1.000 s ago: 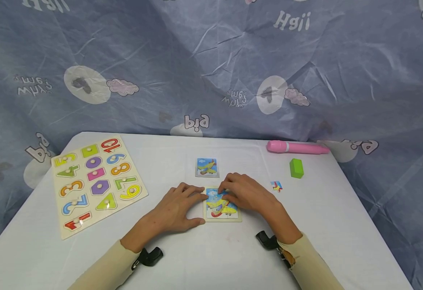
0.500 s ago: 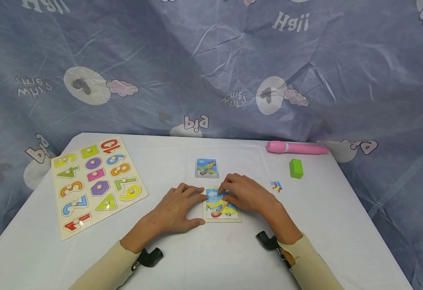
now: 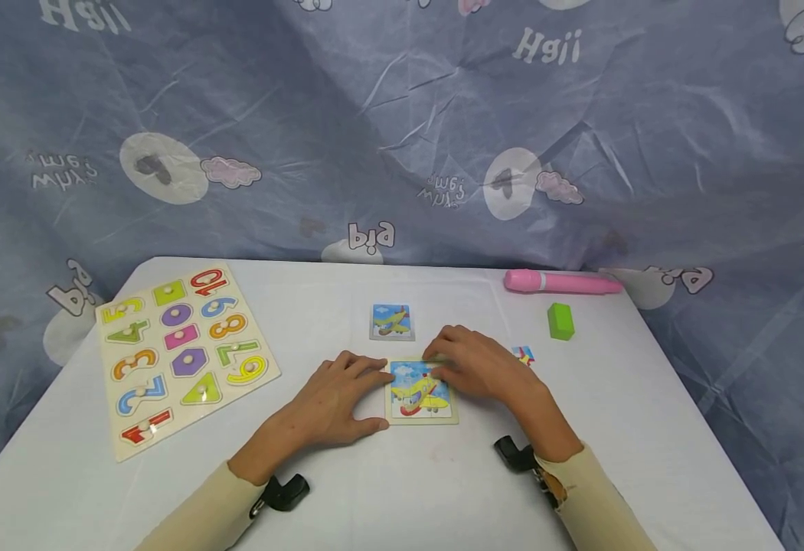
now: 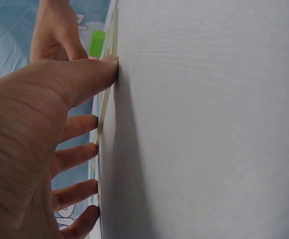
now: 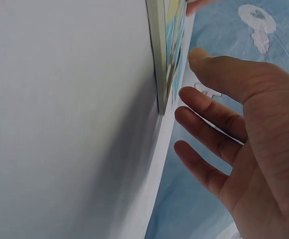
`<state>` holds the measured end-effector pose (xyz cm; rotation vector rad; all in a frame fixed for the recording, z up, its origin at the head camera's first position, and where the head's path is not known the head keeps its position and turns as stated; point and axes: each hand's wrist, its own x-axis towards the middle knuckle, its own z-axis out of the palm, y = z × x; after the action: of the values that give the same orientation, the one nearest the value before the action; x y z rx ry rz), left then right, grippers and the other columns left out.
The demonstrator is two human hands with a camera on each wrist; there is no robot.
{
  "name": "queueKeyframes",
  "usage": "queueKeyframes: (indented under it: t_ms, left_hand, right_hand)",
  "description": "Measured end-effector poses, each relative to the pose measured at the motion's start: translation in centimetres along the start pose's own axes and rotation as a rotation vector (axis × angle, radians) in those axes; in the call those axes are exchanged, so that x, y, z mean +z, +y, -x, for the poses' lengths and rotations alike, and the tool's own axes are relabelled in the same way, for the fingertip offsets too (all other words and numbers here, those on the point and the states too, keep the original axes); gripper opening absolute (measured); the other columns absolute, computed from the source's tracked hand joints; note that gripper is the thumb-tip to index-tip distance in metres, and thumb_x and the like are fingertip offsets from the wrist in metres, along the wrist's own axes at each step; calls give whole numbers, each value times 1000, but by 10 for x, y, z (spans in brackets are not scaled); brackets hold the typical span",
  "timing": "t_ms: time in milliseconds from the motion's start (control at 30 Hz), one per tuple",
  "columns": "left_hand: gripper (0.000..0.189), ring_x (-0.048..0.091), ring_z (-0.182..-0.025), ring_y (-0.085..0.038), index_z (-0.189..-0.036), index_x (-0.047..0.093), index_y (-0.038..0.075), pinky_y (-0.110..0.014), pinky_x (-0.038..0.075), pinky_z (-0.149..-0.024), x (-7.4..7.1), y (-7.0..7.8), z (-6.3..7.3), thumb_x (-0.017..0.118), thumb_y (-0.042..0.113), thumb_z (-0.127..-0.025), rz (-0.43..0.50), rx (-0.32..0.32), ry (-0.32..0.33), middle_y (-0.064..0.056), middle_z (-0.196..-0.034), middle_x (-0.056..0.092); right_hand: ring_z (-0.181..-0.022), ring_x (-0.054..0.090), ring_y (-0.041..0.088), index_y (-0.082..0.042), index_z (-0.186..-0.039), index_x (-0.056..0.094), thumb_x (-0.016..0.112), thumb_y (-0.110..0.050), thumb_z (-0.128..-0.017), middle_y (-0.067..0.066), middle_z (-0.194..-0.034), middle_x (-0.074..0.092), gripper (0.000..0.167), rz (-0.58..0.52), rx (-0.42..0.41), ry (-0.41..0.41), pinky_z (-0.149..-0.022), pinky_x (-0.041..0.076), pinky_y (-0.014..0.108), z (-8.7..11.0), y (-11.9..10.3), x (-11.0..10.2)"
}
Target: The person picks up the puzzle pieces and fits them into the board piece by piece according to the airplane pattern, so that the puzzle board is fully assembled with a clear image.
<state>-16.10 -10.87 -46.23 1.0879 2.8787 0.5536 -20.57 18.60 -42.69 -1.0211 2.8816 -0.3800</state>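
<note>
A small jigsaw puzzle board [image 3: 421, 392] with a yellow airplane picture lies in the middle of the table, pale frame around it. My left hand [image 3: 336, 402] rests at its left edge, thumb and fingertips extended against the frame; in the left wrist view the thumb [image 4: 92, 79] touches the board's edge. Over the board's upper right corner is my right hand [image 3: 481, 367], fingers loosely bent. The right wrist view shows those fingers [image 5: 204, 124] spread, nothing between them and the thumb. A loose puzzle piece [image 3: 523, 354] lies to the right, partly behind the right hand.
Behind the puzzle lies a small airplane picture card [image 3: 391, 322]. A number and shape peg board [image 3: 188, 360] is on the left. At back right are a green block [image 3: 560, 321] and a pink marker-like stick [image 3: 563, 282]. A grey-blue printed cloth [image 3: 402, 138] hangs behind the table.
My right hand has shifted slightly to the right, its fingers uncovering more of the puzzle's upper right. The left hand stays at the board's left edge. The head view has tilted up slightly.
</note>
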Motion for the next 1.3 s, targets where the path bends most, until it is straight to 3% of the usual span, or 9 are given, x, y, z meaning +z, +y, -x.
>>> queueKeyframes:
  t_ms: [900,1300]
  left_hand:
    - [69,51,-135,-28,-151,63,23,-55,47,-106,1,0,0,82,52,-92,-5,11,15,-4,-159,55]
    - [69,51,-134,-28,-151,63,23,-54,47,-106,2,-1,0,82,52,-91,-7,11,15,-4,-159,55]
  right_hand:
    - [-121,65,27,-17,-127,77,80,-20,-98,5,-127,68,29,-44,220,22,-102,54,52,35,46,-11]
    - [-122,65,30,-16,-129,77,81,-19,-97,10,-133,67,32,-75,263,61,-102,54,54,51,61,-18]
